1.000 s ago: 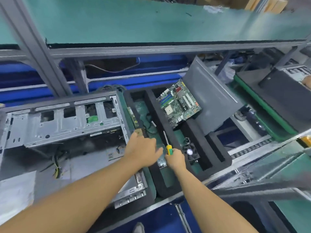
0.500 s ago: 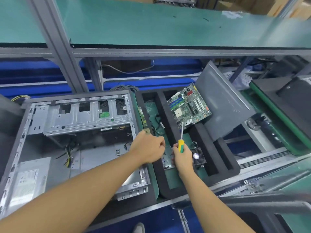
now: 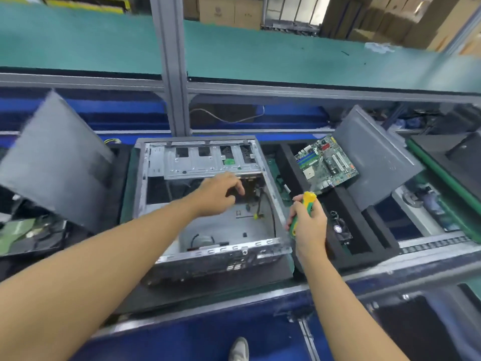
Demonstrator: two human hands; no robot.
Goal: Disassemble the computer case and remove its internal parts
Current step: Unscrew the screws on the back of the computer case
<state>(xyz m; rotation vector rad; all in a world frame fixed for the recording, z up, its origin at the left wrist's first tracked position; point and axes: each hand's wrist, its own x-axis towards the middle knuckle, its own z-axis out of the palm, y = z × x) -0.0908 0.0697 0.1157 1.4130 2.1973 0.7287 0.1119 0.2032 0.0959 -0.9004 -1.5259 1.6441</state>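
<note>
The computer case [image 3: 208,204] lies open in the middle of the line, directly in front of the person, its steel drive cage [image 3: 205,160] at the far end and a few loose cables [image 3: 263,204] trailing across its floor. The left hand [image 3: 218,194] reaches inside above those cables, its fingers [image 3: 240,187] loosely bent and grasping nothing that shows. The right hand [image 3: 308,226] hovers just beside the case's right wall, clenched around the yellow-and-green handle of a screwdriver [image 3: 303,212]; its tip is hidden. The case looks like thin sheet steel: stiff, probably not light, likely sharp at cut edges, so the folded rim seems the safest place to grip. The cables are soft and are best pulled by their plugs, not the wire. By count: one case, one screwdriver, one motherboard [image 3: 326,164] lying tilted in the black foam tray [image 3: 369,246] to the right, one small fan [image 3: 338,227] in the same tray, and two grey side panels, one propped on the left [image 3: 54,157] and one on the right [image 3: 374,157].
</note>
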